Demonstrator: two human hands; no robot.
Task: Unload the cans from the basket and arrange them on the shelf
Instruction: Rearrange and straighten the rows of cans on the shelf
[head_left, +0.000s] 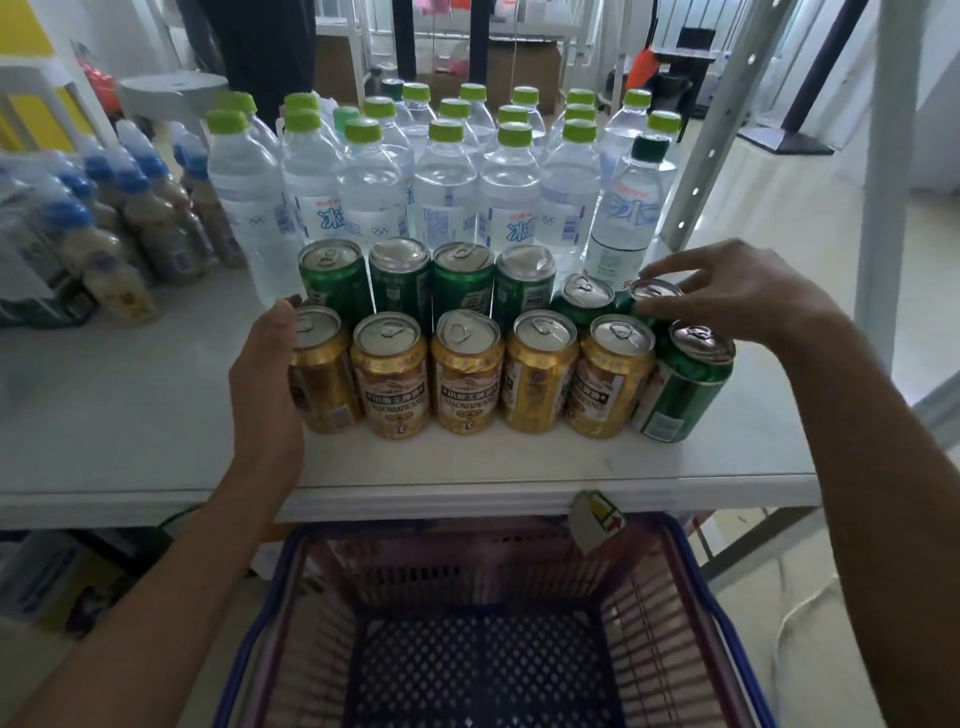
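Several gold cans (467, 374) stand in a front row on the white shelf (130, 405), with several green cans (400, 280) in a row behind them. My left hand (267, 379) lies flat against the side of the leftmost gold can (319, 369). My right hand (737, 299) pinches the top rim of a green can (655, 295) at the right end of the back row. Another green can (685, 384) leans tilted at the right end of the front row. The basket (488, 649), pink with blue rims, sits below the shelf and holds no cans.
Clear water bottles (447, 192) with green caps fill the shelf behind the cans. Brown drink bottles with blue caps (150, 218) stand at the left. A perforated white shelf post (883, 156) rises at the right. A price tag (597, 519) hangs on the shelf's front edge.
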